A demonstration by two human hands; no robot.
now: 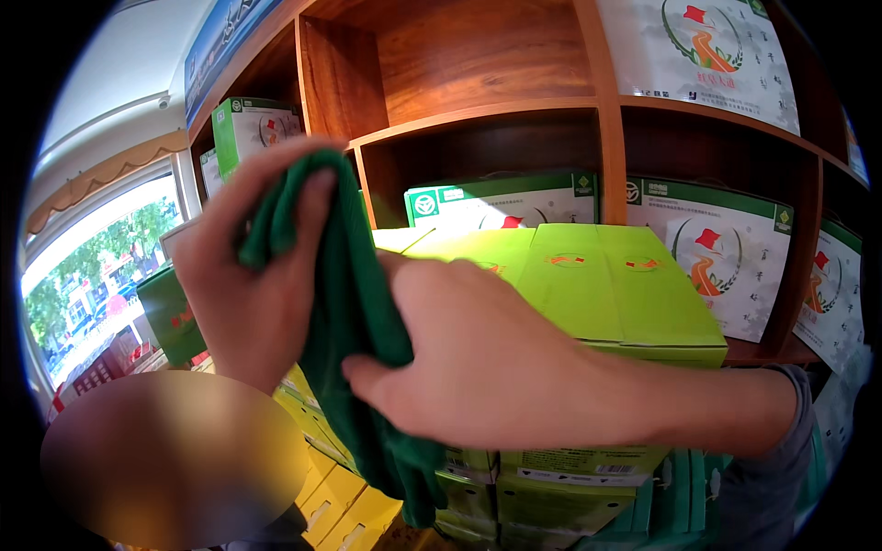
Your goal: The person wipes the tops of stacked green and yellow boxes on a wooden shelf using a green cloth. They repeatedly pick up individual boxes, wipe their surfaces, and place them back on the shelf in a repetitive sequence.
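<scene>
A dark green cloth (348,289) hangs bunched in long folds between my two hands. My left hand (251,296) is raised and grips its folded upper end, with the thumb pressed against the fabric. Reaching in from the right, my right hand (462,351) closes around the middle of the cloth, its thumb lying across the front. The lower end dangles below, in front of the stacked boxes. Just behind my right hand is the top of a lime-green carton (586,289), partly hidden by the hand and forearm.
A wooden shelf unit (610,158) holds white-and-green printed gift boxes (730,255). Under the lime-green top are more green cartons (565,503), with yellow boxes (344,510) at lower left and teal boxes (679,489) at lower right. A window (103,275) is at left. A blurred oval covers the lower left.
</scene>
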